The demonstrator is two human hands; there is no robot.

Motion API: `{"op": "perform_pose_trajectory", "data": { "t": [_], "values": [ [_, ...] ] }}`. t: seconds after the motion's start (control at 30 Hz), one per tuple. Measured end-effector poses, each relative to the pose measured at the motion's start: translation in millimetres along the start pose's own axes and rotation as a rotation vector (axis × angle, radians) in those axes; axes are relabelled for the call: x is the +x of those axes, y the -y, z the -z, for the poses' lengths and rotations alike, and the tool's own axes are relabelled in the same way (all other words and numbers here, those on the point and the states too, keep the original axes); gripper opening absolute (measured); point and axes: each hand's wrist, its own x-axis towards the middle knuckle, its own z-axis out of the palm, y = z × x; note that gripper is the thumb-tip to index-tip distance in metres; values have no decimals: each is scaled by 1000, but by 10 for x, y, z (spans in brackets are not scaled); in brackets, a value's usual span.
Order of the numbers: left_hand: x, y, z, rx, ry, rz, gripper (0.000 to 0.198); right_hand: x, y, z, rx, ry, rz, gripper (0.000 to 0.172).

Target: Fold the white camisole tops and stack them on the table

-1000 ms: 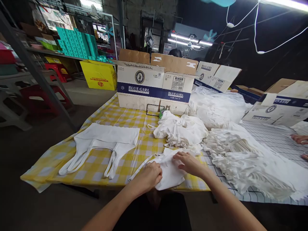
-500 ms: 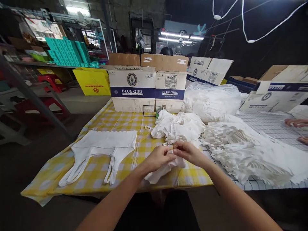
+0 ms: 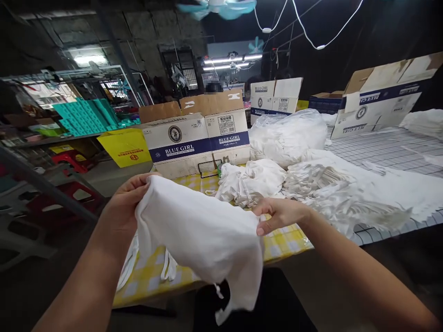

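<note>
I hold a white cloth piece (image 3: pixel 204 235) spread out in the air above the near table edge. My left hand (image 3: pixel 126 205) grips its upper left corner, fingers closed on the fabric. My right hand (image 3: pixel 278 214) pinches its right edge. The cloth hangs down toward me and hides most of the flat white garment with straps (image 3: pixel 169 267) lying on the yellow checked tablecloth (image 3: pixel 280 242). Just beyond my right hand sits a crumpled heap of white cloth pieces (image 3: pixel 249 182).
An open "BLUE GIRL" carton (image 3: pixel 194 140) stands at the table's back. A plastic bag of white cloth (image 3: pixel 287 136) and a spread of white strapped pieces (image 3: pixel 339 193) lie right, on a grid-patterned cover (image 3: pixel 387 150). More cartons (image 3: pixel 377 101) stand far right. Red stools (image 3: pixel 69 161) stand left.
Both hands lifted the cloth off the table and pulled apart, spreading it open in the air. The view tilted up and turned left.
</note>
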Motion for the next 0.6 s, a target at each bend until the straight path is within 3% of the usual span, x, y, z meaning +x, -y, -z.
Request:
{"op": "perform_pose_trajectory", "data": {
  "t": [0.17, 0.3, 0.37, 0.47, 0.6],
  "values": [
    [-34, -106, 353, 297, 233, 79, 27, -188, 55, 38, 104, -144, 66, 27],
    [-91, -129, 507, 359, 264, 76, 36, -300, 76, 84, -23, -110, 19, 28],
    [-93, -123, 510, 394, 276, 135, 34, -334, 92, 91, -117, -98, -23, 29],
    [-63, -118, 461, 595, 376, 301, 42, -390, 103, 108, -229, -185, -81, 34],
    [-69, -74, 192, 823, 562, 428, 27, -359, 87, 98, -362, -291, -171, 37]
  ]
}}
